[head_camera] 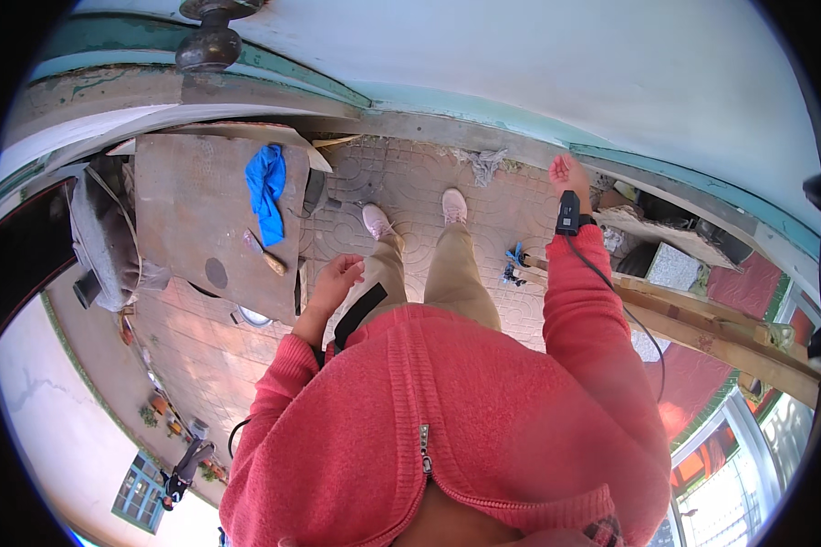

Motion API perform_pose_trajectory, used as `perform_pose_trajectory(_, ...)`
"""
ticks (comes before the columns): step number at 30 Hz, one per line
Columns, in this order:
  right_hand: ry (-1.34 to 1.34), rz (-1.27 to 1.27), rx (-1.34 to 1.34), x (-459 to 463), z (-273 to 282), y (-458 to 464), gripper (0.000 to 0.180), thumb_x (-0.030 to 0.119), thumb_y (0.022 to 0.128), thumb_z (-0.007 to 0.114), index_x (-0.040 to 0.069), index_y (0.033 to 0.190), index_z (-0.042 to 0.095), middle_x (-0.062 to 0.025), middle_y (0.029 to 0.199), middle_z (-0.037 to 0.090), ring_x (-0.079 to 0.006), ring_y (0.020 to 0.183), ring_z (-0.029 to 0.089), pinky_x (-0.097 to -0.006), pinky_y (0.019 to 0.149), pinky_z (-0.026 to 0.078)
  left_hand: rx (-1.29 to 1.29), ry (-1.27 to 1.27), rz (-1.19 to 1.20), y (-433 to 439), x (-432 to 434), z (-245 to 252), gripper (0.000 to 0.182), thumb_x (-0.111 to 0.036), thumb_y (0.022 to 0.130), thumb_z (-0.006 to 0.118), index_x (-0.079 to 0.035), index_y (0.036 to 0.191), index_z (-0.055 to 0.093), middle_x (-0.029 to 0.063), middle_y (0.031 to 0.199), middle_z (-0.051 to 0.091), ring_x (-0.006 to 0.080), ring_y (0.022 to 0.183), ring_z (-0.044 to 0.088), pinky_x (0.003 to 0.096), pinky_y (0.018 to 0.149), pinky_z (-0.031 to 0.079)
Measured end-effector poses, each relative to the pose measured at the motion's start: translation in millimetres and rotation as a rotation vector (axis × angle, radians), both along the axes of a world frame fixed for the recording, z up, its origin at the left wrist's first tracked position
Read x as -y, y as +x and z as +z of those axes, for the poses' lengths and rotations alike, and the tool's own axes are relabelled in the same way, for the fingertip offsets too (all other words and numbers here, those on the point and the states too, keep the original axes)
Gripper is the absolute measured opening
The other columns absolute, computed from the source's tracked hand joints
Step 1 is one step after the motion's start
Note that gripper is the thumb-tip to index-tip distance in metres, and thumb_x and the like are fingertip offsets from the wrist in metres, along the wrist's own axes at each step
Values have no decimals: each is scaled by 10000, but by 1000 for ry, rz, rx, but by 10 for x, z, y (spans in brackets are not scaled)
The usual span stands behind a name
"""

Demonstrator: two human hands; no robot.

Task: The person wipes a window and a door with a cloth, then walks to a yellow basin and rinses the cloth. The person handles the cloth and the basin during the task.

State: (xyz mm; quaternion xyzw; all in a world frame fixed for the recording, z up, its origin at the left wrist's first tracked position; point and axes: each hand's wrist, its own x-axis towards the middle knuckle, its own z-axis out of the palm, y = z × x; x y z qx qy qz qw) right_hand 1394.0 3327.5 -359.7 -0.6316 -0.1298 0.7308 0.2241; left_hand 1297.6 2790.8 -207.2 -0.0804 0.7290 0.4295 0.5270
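Standing on patterned paving, I have both arms apart in front of me. My left hand (pixel 339 280) is beside the right edge of a worn brown tabletop (pixel 178 198), fingers curled, with no object visible in it. On that top lie a crumpled blue cloth (pixel 267 191) and, just below it, a tool with a wooden handle (pixel 274 264) and what looks like a blade. My right hand (pixel 564 172) reaches out near the foot of the wall, its fingers partly curled and nothing seen in them. A black device (pixel 568 213) with a cable is strapped at that wrist.
Long wooden beams (pixel 711 328) extend at the right, beside cardboard (pixel 670 236) and clutter. A grey rag (pixel 486 166) lies by the wall base. A metal basin (pixel 253 316) is partly under the table's edge. Another person (pixel 181 475) is far off at lower left.
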Motion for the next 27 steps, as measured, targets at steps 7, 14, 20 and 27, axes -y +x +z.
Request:
perform_pose_trajectory(7, 32, 221, 240, -190, -448, 807, 92, 128, 881, 597, 66, 946, 580, -58, 844, 623, -172, 734, 617, -342, 620, 519, 55, -110, 119, 433, 308, -115, 356, -250, 903, 615, 5, 1150, 593, 68, 937, 670, 131, 777, 655, 253, 667, 466)
perform_pose_trajectory(14, 119, 489, 411, 670, -817, 1027, 98, 152, 870, 580, 103, 949, 610, -36, 776, 616, -159, 632, 596, -328, 566, 505, 154, -140, 66, 560, 885, -562, 351, -255, 915, 605, -6, 1161, 589, 69, 963, 671, 133, 797, 654, 260, 690, 487)
perform_pose_trajectory(20, 138, 740, 478, 1294, -1368, 766, 213, 135, 842, 587, 107, 1049, 626, -23, 821, 642, -147, 653, 606, -313, 569, 502, 406, -87, 107, 1189, 1167, -1196, 327, -237, 911, 628, -10, 1143, 591, 19, 890, 632, 96, 772, 578, 251, 700, 477)
perform_pose_trajectory(27, 332, 1119, 567, 1268, -3127, 584, 440, 149, 773, 617, 66, 1205, 609, -91, 923, 676, -195, 769, 648, -330, 677, 513, 493, -257, 254, 1983, 999, -1684, 233, -202, 935, 596, -40, 1102, 607, 30, 795, 632, 73, 597, 549, 205, 526, 423)
